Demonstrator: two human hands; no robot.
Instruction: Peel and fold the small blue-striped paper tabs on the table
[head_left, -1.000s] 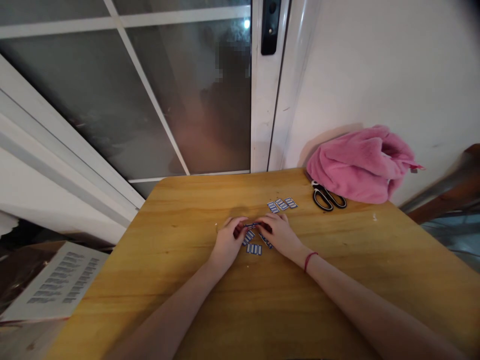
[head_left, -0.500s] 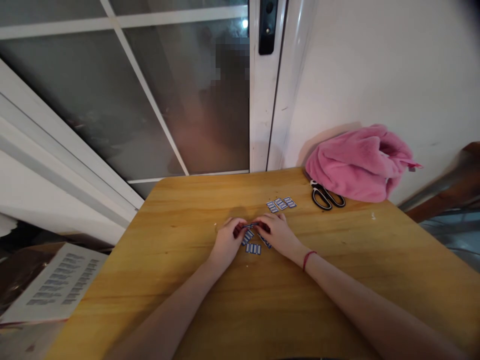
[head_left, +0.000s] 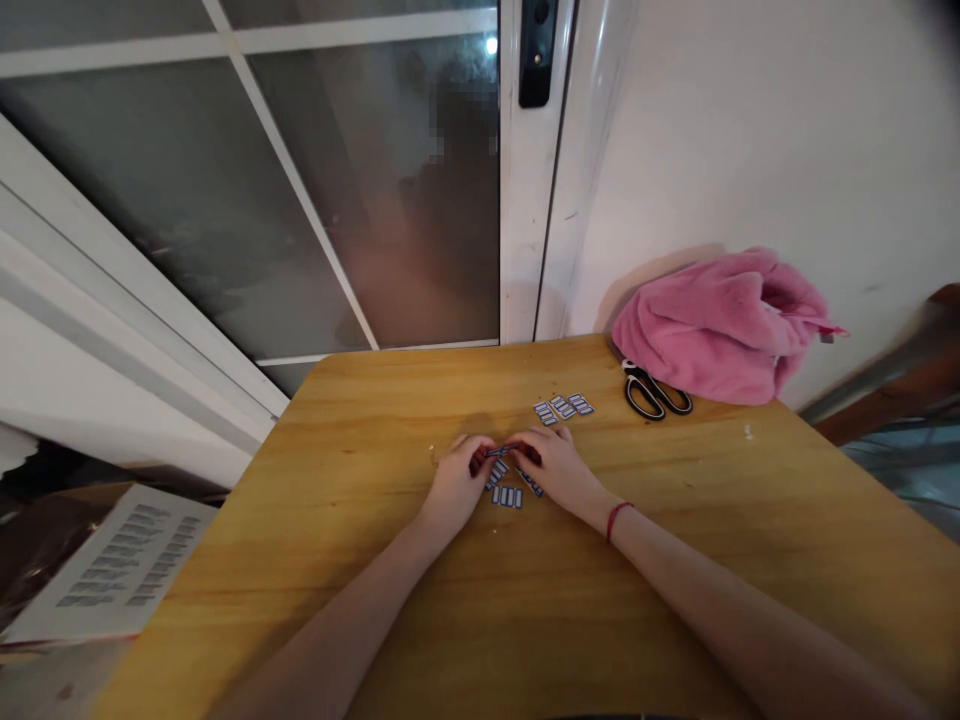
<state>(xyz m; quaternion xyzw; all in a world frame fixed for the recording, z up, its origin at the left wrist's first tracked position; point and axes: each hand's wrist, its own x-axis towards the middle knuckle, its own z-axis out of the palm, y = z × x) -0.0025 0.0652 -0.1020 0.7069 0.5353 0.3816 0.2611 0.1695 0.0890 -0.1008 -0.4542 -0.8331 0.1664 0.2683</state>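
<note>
Left hand [head_left: 456,480] and right hand [head_left: 553,465]: both pinching one blue-and-white piece [head_left: 501,451], an end each. Similar pieces [head_left: 507,497] lie beneath, on wooden table [head_left: 360,620].

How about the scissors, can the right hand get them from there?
Probably yes: the scissors have handles sticking out toward the right hand, and the nearby cards lie flat. The pink cloth seems to cover the blades, though, and that hand would first have to let go of the little card it's pinching.

Blue-white striped cards [head_left: 507,497], pink cloth [head_left: 712,325], black-white scissors handles [head_left: 658,393], yellowish grained tabletop [head_left: 480,620]
</note>
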